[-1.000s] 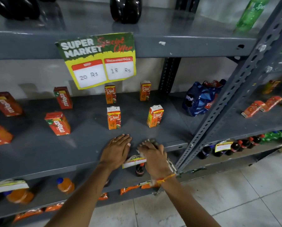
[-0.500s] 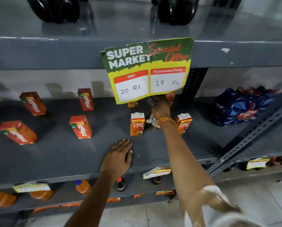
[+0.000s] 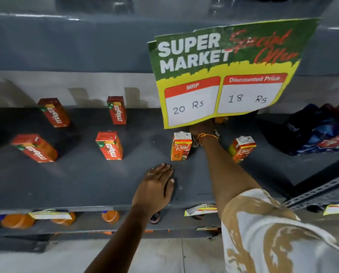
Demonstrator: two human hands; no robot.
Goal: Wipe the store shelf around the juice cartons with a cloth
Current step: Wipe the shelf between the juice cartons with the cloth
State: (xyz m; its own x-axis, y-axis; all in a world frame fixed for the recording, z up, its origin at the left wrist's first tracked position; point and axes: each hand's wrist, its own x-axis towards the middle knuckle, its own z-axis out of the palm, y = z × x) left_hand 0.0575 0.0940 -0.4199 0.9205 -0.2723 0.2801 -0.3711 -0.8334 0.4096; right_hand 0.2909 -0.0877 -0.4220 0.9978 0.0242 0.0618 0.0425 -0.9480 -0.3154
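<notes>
The grey shelf (image 3: 86, 180) carries two orange Real juice cartons (image 3: 181, 146) (image 3: 242, 148) and several red Maaza cartons (image 3: 110, 145) to the left. My right hand (image 3: 202, 130) reaches deep between the two Real cartons, its fingers hidden behind the hanging sign. It presses the cloth (image 3: 216, 133) on the shelf, and only a pale scrap shows beside the wrist. My left hand (image 3: 156, 186) lies flat on the shelf near the front edge, holding nothing, just in front of the left Real carton.
A green and yellow price sign (image 3: 223, 75) hangs from the shelf above and hides the back of the shelf. A blue wrapped pack (image 3: 318, 134) sits at the right. Orange bottles (image 3: 110, 216) and price tags (image 3: 201, 209) line the lower shelf.
My right hand moved from the shelf's front edge to the back, between the two Real cartons, taking the cloth along. My left hand stayed flat. The view came closer.
</notes>
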